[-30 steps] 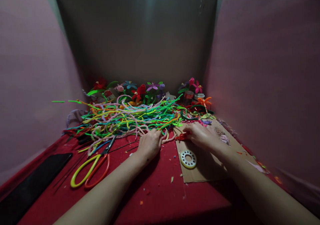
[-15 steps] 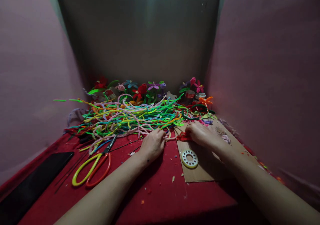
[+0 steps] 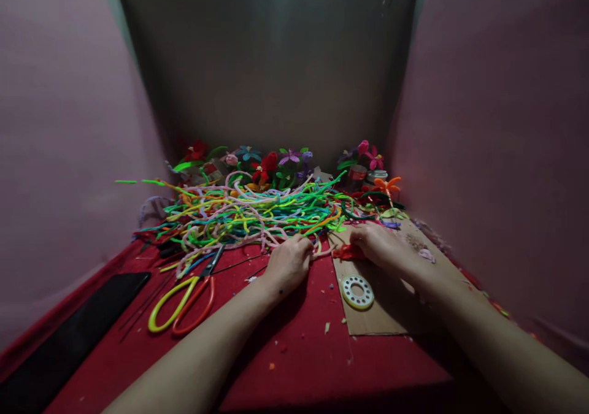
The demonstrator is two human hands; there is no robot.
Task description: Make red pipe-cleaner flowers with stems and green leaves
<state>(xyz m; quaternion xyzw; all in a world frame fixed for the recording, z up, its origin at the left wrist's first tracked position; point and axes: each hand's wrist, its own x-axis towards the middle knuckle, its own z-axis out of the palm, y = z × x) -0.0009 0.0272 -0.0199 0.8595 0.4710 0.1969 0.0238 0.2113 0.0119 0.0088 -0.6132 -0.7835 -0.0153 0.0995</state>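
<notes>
My left hand (image 3: 289, 265) is closed, with its fingertips pinching a pale pink pipe cleaner (image 3: 324, 252) at the front of the pile. A short stretch of it runs from my fingers toward the cardboard. Over the cardboard sheet (image 3: 381, 324), my right hand (image 3: 378, 247) has its fingers bent together on a bunch of red fuzzy pipe cleaner (image 3: 345, 253). Part of that red bunch is hidden beneath the fingers. A round white disc with holes and a yellowish edge (image 3: 348, 299) lies on the cardboard, in front of my right hand.
A heap of coloured pipe cleaners (image 3: 257, 211) spreads behind both hands. Scissors (image 3: 191, 306) with yellow and red handles lie left of my left forearm, near a black flat object (image 3: 92, 322). Pipe-cleaner flowers (image 3: 264, 167) stand along the back. Scraps dot the red cloth (image 3: 294, 377).
The whole scene sits slightly farther right in the picture, as the camera has turned a little left. Both hands keep nearly the same pose and hold.
</notes>
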